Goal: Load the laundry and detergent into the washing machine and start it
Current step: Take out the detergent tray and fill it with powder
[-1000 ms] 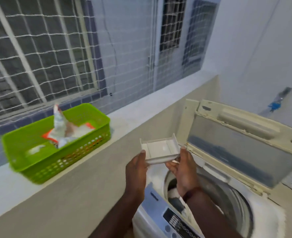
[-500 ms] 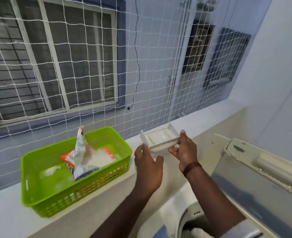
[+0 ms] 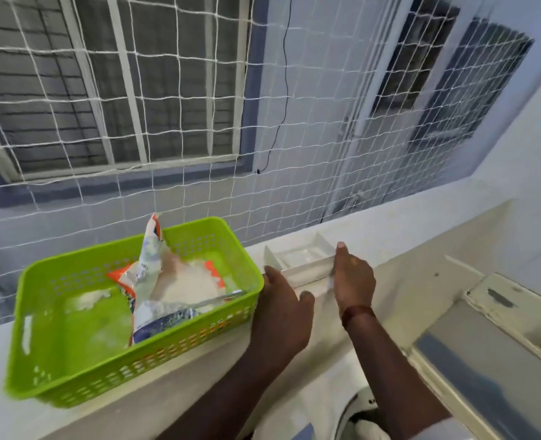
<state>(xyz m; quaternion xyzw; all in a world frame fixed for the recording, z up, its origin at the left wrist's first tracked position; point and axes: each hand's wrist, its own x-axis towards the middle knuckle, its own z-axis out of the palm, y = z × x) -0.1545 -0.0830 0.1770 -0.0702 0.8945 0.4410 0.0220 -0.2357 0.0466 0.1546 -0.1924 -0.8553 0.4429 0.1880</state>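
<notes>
white tray held level over the ledge, beside the green basket

nearest, at the bottom right, the washing machine [image 3: 348, 408] shows a curved white rim with a bit of pale cloth [image 3: 367, 428] inside. its lid [image 3: 485, 360] is raised on the right, a flat grey panel in a scuffed cream frame.

both forearms reach up from the bottom edge. the left hand [image 3: 281, 315] shows its back, with the thumb spread out to the right. its fingertips reach the tray's near left corner, close to the basket rim, but i cannot tell whether they grip it. the right hand [image 3: 355, 281], with a dark red band [image 3: 358, 314] on the wrist, pinches the tray's right end, thumb over the rim and fingers curled below.

the tray [image 3: 304, 262] is shallow, rectangular, hard white plastic with thin dividers, its open side up. its long axis runs left to right along the ledge, the right end a little farther off. it sits just right of the basket, and whether it touches the ledge is unclear.

the basket [image 3: 72, 360] is bright green plastic with slotted walls and rounded corners. in it a crumpled bag [image 3: 150, 258], printed white, orange and blue, stands torn open, with white powder [image 3: 196, 281] spilled around it.

the ledge [image 3: 421, 223] is smooth and pale. beyond it hangs a white rope net [image 3: 294, 185] of square mesh, then a barred window [image 3: 119, 90] and a thin black wire [image 3: 283, 90] on a tiled wall.
</notes>
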